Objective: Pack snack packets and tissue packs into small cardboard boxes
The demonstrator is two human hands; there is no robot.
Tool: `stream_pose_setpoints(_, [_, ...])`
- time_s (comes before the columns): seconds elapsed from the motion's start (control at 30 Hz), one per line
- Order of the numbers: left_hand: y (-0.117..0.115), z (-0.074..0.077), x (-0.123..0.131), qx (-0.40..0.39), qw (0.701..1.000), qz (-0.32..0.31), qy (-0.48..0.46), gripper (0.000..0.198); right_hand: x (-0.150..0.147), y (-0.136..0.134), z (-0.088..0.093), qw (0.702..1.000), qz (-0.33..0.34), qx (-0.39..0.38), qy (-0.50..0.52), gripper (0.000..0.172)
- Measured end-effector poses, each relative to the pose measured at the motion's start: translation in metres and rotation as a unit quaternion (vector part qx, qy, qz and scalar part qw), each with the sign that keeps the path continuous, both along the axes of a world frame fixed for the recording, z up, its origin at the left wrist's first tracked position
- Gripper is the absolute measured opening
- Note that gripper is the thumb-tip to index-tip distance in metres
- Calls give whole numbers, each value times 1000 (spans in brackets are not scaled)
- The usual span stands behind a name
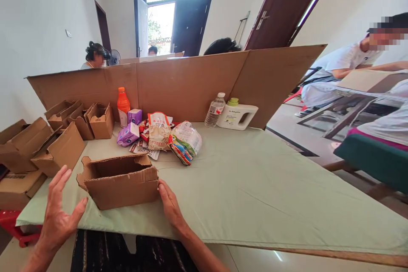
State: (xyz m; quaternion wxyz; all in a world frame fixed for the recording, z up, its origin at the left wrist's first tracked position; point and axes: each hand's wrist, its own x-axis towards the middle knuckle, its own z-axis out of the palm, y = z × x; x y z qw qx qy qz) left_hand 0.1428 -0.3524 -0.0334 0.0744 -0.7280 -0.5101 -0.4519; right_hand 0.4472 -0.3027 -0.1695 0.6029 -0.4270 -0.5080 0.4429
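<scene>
An open-topped cardboard box [124, 191] stands on the table's front part, its torn flaps sticking up at the left end. My right hand [170, 204] rests against the box's right end with the fingers extended, touching but not gripping it. To the left of the box, my left hand [60, 212] is raised with fingers and thumb spread, holding nothing. Behind the box lies a pile: purple packs [128, 134], a squirrel-labelled snack bag [159, 131] and a colourful plastic bag [186, 141]. The inside bottom of the box is hidden.
Several more cardboard boxes [59, 148] crowd the left side. At the back stand an orange bottle [123, 106], a clear water bottle [215, 110] and a white jug [237, 117] before a cardboard screen [191, 87]. A person [347, 59] sits at the right; others are behind the screen.
</scene>
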Motion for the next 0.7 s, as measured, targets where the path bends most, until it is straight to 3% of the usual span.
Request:
stream_pose_setpoints(0.07, [2, -28, -6, -79, 987, -2, -137, 89, -5, -3, 2, 1000, -2, 1, -14, 61])
stream_pose_setpoints(0.13, [8, -62, -9, -196, 947, -7, -253, 101, -6, -5, 3, 1000, -2, 5, -30, 60])
stream_pose_setpoints(0.23, [16, -105, 4, -283, 913, -20, -293, 95, -4, -10, 0, 999, -8, 7, -49, 60])
stream_pose_setpoints(0.3, [20, -121, 24, -296, 909, -38, -291, 91, 3, -13, -7, 998, -40, -9, -55, 63])
stream_pose_setpoints(0.4, [27, -129, 60, -297, 906, -84, -288, 89, 24, -19, -24, 991, -109, -41, -65, 69])
stream_pose_setpoints(0.57, [42, -128, 108, -299, 895, -164, -288, 83, 65, -34, -42, 973, -192, -94, -86, 68])
stream_pose_setpoints(0.7, [46, -133, 122, -292, 895, -160, -296, 76, 74, -40, -31, 982, -141, -62, -107, 61])
